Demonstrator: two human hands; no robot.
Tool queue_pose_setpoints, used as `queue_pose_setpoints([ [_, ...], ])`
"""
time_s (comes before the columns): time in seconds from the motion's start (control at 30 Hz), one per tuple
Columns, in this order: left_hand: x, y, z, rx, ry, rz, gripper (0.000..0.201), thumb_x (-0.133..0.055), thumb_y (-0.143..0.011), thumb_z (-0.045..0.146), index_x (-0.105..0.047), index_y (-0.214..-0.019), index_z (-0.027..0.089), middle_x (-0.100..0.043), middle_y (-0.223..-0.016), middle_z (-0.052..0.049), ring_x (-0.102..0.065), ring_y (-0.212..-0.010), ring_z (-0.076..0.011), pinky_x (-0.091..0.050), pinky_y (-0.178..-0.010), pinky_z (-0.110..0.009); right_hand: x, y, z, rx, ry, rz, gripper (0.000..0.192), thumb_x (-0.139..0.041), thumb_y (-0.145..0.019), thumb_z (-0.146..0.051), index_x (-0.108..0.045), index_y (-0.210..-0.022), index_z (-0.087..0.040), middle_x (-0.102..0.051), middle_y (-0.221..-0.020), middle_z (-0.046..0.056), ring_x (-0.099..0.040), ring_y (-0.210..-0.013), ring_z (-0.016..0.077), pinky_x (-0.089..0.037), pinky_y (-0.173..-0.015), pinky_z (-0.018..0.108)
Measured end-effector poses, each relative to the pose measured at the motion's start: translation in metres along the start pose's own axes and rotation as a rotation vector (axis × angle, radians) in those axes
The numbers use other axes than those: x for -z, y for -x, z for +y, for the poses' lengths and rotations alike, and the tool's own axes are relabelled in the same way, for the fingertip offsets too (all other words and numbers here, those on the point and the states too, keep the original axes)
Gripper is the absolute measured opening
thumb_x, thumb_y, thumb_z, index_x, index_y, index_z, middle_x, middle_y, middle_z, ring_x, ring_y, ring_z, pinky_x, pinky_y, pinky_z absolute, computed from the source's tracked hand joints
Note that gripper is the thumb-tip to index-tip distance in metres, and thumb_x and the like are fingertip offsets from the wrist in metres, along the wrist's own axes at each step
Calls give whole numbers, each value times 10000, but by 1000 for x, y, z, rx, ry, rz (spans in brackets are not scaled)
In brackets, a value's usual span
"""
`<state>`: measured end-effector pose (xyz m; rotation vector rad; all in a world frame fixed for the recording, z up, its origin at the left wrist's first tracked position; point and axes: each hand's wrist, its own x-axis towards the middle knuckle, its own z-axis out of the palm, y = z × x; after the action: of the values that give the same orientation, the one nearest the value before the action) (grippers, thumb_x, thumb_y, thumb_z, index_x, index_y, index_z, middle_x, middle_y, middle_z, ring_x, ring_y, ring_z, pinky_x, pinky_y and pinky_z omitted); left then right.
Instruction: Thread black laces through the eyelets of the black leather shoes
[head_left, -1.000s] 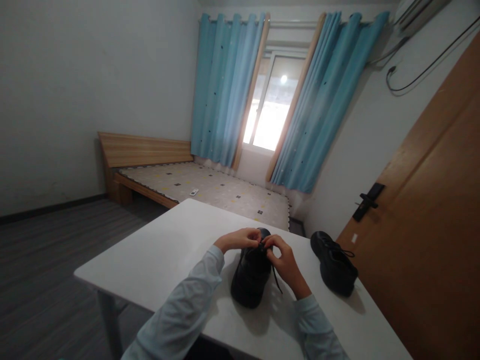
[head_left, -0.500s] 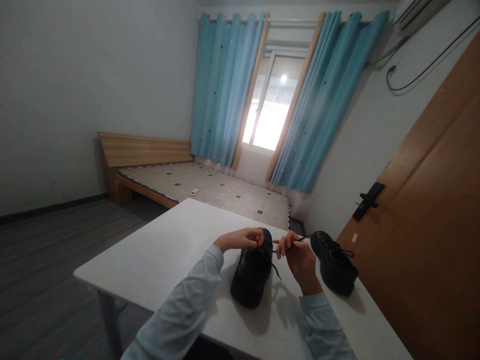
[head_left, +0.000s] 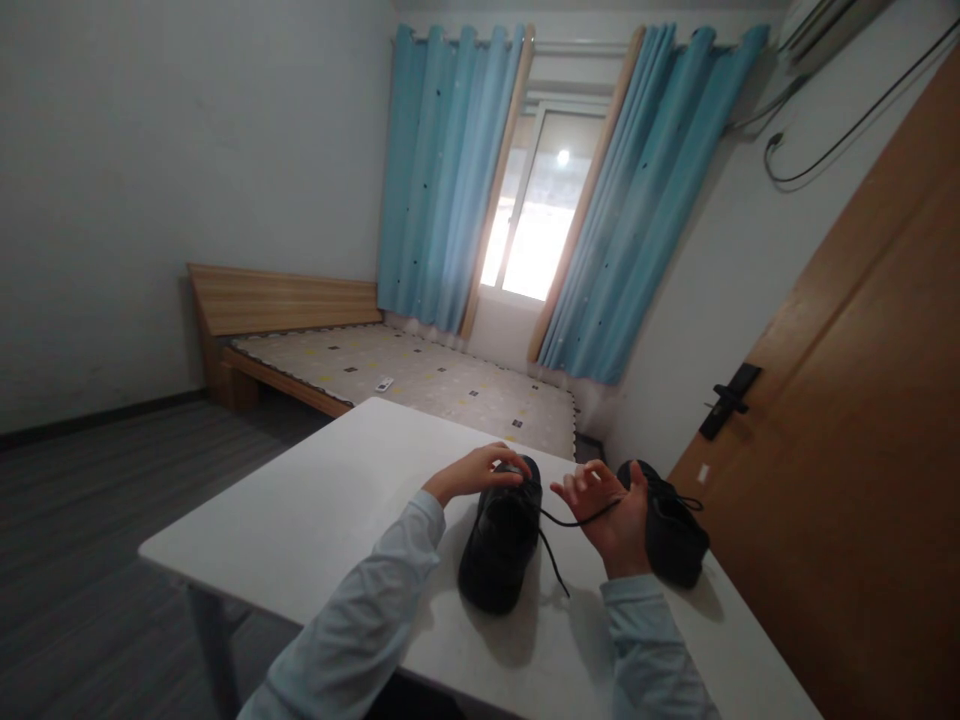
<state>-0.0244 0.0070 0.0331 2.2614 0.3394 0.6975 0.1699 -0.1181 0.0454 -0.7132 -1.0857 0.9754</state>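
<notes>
A black lace-up shoe (head_left: 495, 550) stands on the white table (head_left: 315, 510), its toe pointing away from me. My left hand (head_left: 480, 472) is at the front of this shoe, fingers bent and apart, close to the lacing. To the right of the shoe, my right hand (head_left: 606, 510) is raised with the palm up and the fingers spread. A black shoelace (head_left: 574, 523) runs slackly from the shoe to this palm. Another loose lace end hangs down the shoe's right side. The second black shoe (head_left: 675, 535) sits at the right, partly behind my right hand.
Beyond the table is a bed (head_left: 420, 375) with a patterned mattress and a small white object (head_left: 385, 384) on it. A brown door (head_left: 840, 430) with a black handle (head_left: 731, 400) is at the right. Blue curtains (head_left: 450, 180) frame the window (head_left: 547, 200).
My right hand has opened from its hold on the lace and turned palm up. The lace has gone from taut to slack. My left fingers have loosened over the shoe.
</notes>
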Motion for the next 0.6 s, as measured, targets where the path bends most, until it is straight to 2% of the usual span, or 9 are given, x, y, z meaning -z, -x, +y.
queue_pose_setpoints([
  [0.1, 0, 1, -2, -93, 11, -21, 337, -587, -805, 365, -624, -1102, 210, -592, -1162, -67, -516, -1086, -174, -378, -917, -266, 5, -2, 0, -32, -70, -16, 565, -219, -842, -622, -640, -725, -264, -533, -612, 25, -523, -597, 204, -460, -728, 475],
  [0.2, -1, 1, -7, -119, 22, -48, 355, -580, -816, 341, -606, -1144, 208, -584, -1224, -67, -498, -1155, -174, -339, -991, -275, 6, -4, 5, -86, -46, -20, 438, -359, -829, -567, -645, -746, -247, -550, -637, 20, -535, -619, 193, -469, -705, 437],
  [0.3, -3, -1, -13, -84, -6, -77, 361, -575, -818, 353, -608, -1151, 216, -597, -1218, -56, -522, -1144, -176, -347, -997, -277, 6, -6, 14, -133, 156, 5, 231, -577, -762, -432, -648, -754, -213, -577, -661, 5, -534, -611, 155, -461, -653, 342],
  [0.37, -4, -1, -16, -60, -36, -88, 367, -571, -819, 366, -608, -1154, 219, -613, -1198, -50, -547, -1113, -178, -370, -977, -274, 5, -7, 21, -184, 337, -20, 195, -665, -705, -374, -655, -757, -187, -598, -663, 3, -531, -598, 134, -441, -616, 292],
  [0.47, -5, -1, -19, -46, -63, -90, 376, -567, -819, 383, -608, -1156, 220, -627, -1176, -42, -565, -1088, -180, -390, -954, -264, 2, -7, 29, -213, 488, -71, 219, -700, -672, -365, -660, -754, -166, -613, -664, 4, -535, -591, 124, -424, -580, 264],
  [0.6, -5, -2, -19, -43, -71, -94, 390, -567, -817, 398, -607, -1162, 221, -636, -1160, -41, -573, -1073, -183, -400, -937, -255, 0, -8, 36, -179, 577, -92, 238, -705, -668, -378, -644, -748, -162, -588, -654, -9, -531, -591, 124, -405, -540, 251],
])
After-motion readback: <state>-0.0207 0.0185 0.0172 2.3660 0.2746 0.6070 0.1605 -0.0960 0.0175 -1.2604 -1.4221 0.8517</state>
